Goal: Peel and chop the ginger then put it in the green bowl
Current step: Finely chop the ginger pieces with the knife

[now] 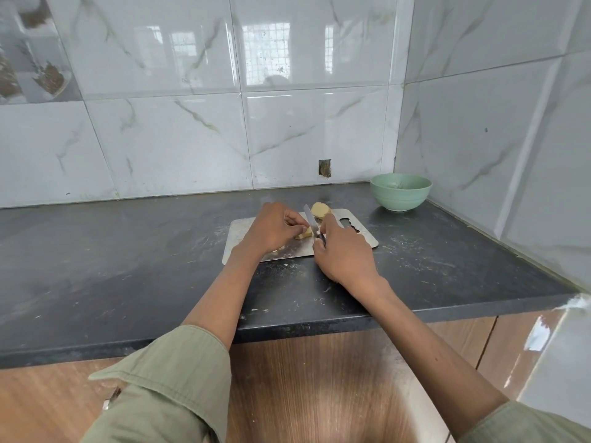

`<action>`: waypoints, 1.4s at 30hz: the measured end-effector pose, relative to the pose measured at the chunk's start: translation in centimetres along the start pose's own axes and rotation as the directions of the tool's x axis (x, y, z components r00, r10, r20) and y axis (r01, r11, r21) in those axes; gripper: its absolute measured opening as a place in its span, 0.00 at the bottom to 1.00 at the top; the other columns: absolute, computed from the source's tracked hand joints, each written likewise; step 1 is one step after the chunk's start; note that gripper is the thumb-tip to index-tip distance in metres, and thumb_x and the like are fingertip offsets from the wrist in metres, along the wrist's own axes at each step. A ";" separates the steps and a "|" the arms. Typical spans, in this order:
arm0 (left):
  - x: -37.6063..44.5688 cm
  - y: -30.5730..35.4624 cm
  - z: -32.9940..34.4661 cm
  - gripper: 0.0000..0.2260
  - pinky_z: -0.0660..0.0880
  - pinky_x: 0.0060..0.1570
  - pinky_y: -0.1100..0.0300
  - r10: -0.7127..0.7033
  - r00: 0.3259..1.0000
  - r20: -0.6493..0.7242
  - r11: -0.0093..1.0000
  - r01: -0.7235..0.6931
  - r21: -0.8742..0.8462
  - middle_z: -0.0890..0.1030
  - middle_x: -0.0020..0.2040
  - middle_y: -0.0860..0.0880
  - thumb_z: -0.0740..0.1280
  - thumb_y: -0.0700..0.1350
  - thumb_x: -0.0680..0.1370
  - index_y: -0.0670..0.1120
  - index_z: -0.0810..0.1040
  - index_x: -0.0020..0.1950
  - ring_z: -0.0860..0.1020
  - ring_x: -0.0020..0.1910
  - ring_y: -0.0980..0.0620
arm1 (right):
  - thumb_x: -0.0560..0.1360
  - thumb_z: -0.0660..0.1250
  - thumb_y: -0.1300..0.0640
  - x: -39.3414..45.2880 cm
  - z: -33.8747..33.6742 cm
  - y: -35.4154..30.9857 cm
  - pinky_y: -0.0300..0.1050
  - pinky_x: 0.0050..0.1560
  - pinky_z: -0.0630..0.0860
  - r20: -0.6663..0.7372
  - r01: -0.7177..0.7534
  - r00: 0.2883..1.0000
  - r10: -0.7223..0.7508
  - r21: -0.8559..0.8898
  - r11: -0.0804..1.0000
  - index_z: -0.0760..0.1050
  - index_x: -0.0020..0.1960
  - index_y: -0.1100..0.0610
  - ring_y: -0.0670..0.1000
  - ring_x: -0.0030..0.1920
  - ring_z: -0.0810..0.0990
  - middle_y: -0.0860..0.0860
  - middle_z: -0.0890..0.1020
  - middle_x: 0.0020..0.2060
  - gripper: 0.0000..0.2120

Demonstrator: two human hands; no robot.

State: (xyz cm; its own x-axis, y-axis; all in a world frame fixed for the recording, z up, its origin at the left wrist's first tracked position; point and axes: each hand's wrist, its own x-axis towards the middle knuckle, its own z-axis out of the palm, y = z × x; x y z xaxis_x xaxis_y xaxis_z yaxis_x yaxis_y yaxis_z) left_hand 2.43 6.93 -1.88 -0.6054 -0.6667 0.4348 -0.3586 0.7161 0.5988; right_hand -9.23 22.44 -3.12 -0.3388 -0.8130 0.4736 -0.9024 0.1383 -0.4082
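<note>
On the steel cutting board [243, 230], the left hand [271, 228] pinches a peeled ginger piece [305, 233] while the right hand [343, 254] grips the knife [311, 220] — chopping underway; another peeled chunk [320, 210] waits behind, and the green bowl [400, 192] sits far right.

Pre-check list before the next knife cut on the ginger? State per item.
1. Ginger piece held down on the metal cutting board by the left hand: ok.
2. Right hand has a firm grip on the knife: ok; handle mostly hidden under the hand.
3. Left fingertips clear of the blade: cannot tell, they sit right beside it.
4. Second ginger chunk out of the blade's way at the board's far edge: ok.
5. Green bowl near the board's right end for transfer: ok.
6. Board lies flat on the dark counter: ok.
</note>
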 end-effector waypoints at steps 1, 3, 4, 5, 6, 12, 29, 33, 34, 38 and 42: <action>0.0 0.0 0.0 0.03 0.80 0.43 0.66 -0.003 1.000 -0.001 1.000 0.003 0.000 0.87 0.39 0.52 0.76 0.39 0.75 0.45 0.89 0.47 0.85 0.39 0.58 | 0.81 0.60 0.53 0.0 0.0 0.0 0.51 0.42 0.69 0.000 0.001 1.000 -0.001 0.000 1.000 0.68 0.59 0.54 0.58 0.42 0.73 0.53 0.74 0.43 0.09; 0.1 0.0 0.0 0.03 0.80 0.42 0.65 -0.008 1.000 -0.007 1.000 0.008 0.003 0.87 0.38 0.52 0.77 0.39 0.75 0.45 0.89 0.46 0.85 0.38 0.57 | 0.81 0.60 0.53 0.0 0.0 0.0 0.51 0.42 0.69 -0.002 0.004 1.000 -0.004 0.000 1.000 0.68 0.59 0.54 0.59 0.43 0.74 0.53 0.74 0.42 0.09; 0.1 0.1 0.0 0.03 0.81 0.42 0.64 -0.011 1.000 -0.011 1.000 0.012 0.004 0.87 0.38 0.52 0.77 0.38 0.75 0.45 0.89 0.46 0.85 0.37 0.57 | 0.81 0.60 0.53 0.0 0.0 0.0 0.51 0.42 0.69 -0.002 0.004 1.000 -0.004 0.000 1.000 0.68 0.60 0.54 0.59 0.43 0.75 0.53 0.74 0.43 0.10; 0.1 0.1 0.1 0.03 0.81 0.43 0.62 -0.016 1.000 -0.014 1.000 0.016 0.004 0.87 0.38 0.52 0.77 0.38 0.74 0.45 0.88 0.46 0.85 0.37 0.56 | 0.81 0.60 0.53 0.0 0.0 0.0 0.51 0.42 0.70 -0.001 0.004 1.000 -0.004 -0.002 1.000 0.68 0.60 0.55 0.60 0.44 0.76 0.54 0.75 0.43 0.10; 0.1 0.1 0.1 0.04 0.82 0.43 0.61 -0.016 1.000 -0.015 1.000 0.016 0.003 0.87 0.38 0.51 0.77 0.38 0.73 0.45 0.88 0.45 0.85 0.37 0.56 | 0.81 0.60 0.53 0.0 0.0 0.0 0.52 0.42 0.70 0.001 0.007 1.000 -0.007 -0.006 1.000 0.68 0.60 0.55 0.61 0.45 0.77 0.54 0.76 0.44 0.10; 0.1 0.3 0.2 0.02 0.82 0.45 0.61 -0.004 0.999 -0.054 1.000 0.005 0.013 0.87 0.40 0.52 0.75 0.39 0.76 0.45 0.88 0.46 0.85 0.39 0.57 | 0.81 0.59 0.53 -0.1 0.0 0.0 0.52 0.42 0.71 0.000 0.014 1.000 -0.014 -0.017 1.000 0.68 0.61 0.55 0.60 0.43 0.75 0.53 0.74 0.42 0.10; -0.5 0.8 -0.1 0.03 0.83 0.43 0.46 -0.063 0.998 -0.003 0.998 0.063 0.030 0.86 0.34 0.52 0.80 0.41 0.72 0.48 0.90 0.42 0.86 0.37 0.47 | 0.80 0.60 0.52 -0.1 0.2 -0.4 0.52 0.42 0.68 -0.010 0.052 0.999 -0.053 -0.061 0.997 0.70 0.59 0.54 0.62 0.50 0.77 0.57 0.77 0.46 0.10; -0.3 0.6 0.0 0.03 0.83 0.42 0.46 -0.067 0.998 -0.005 0.997 0.067 0.026 0.86 0.34 0.51 0.81 0.41 0.71 0.47 0.90 0.42 0.86 0.37 0.47 | 0.78 0.61 0.54 0.5 0.3 -0.6 0.51 0.43 0.65 0.035 0.033 0.999 -0.030 -0.071 0.997 0.70 0.55 0.52 0.61 0.53 0.76 0.55 0.76 0.44 0.07; -0.3 0.6 0.0 0.03 0.83 0.42 0.47 -0.063 0.998 -0.004 0.998 0.063 0.026 0.86 0.34 0.52 0.81 0.41 0.71 0.47 0.90 0.42 0.85 0.37 0.50 | 0.78 0.61 0.55 0.8 0.2 -0.6 0.51 0.44 0.65 0.057 0.016 0.998 -0.012 -0.063 0.998 0.70 0.54 0.52 0.61 0.54 0.76 0.55 0.76 0.45 0.06; -0.6 1.0 0.0 0.03 0.84 0.43 0.51 -0.056 0.998 -0.013 0.998 0.056 0.009 0.86 0.35 0.54 0.81 0.41 0.71 0.47 0.89 0.42 0.85 0.36 0.52 | 0.77 0.61 0.55 1.3 0.1 -0.7 0.52 0.46 0.68 0.088 -0.024 0.996 0.028 -0.041 0.999 0.71 0.55 0.53 0.62 0.56 0.76 0.56 0.76 0.46 0.07; -0.8 0.9 0.1 0.02 0.84 0.45 0.52 -0.068 0.997 -0.044 0.998 0.068 0.002 0.86 0.35 0.54 0.80 0.40 0.72 0.46 0.89 0.42 0.85 0.36 0.55 | 0.79 0.61 0.55 0.6 0.3 -0.9 0.53 0.46 0.71 0.043 -0.015 0.999 0.019 -0.088 0.996 0.70 0.60 0.56 0.63 0.53 0.78 0.59 0.78 0.51 0.10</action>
State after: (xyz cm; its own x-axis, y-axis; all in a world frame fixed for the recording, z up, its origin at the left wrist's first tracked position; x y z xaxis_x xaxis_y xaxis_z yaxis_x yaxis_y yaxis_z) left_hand 2.53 8.15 -1.73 -0.5477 -0.7221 0.4226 -0.4000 0.6696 0.6258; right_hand -8.52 21.66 -2.64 -0.3441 -0.8338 0.4318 -0.9170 0.1996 -0.3453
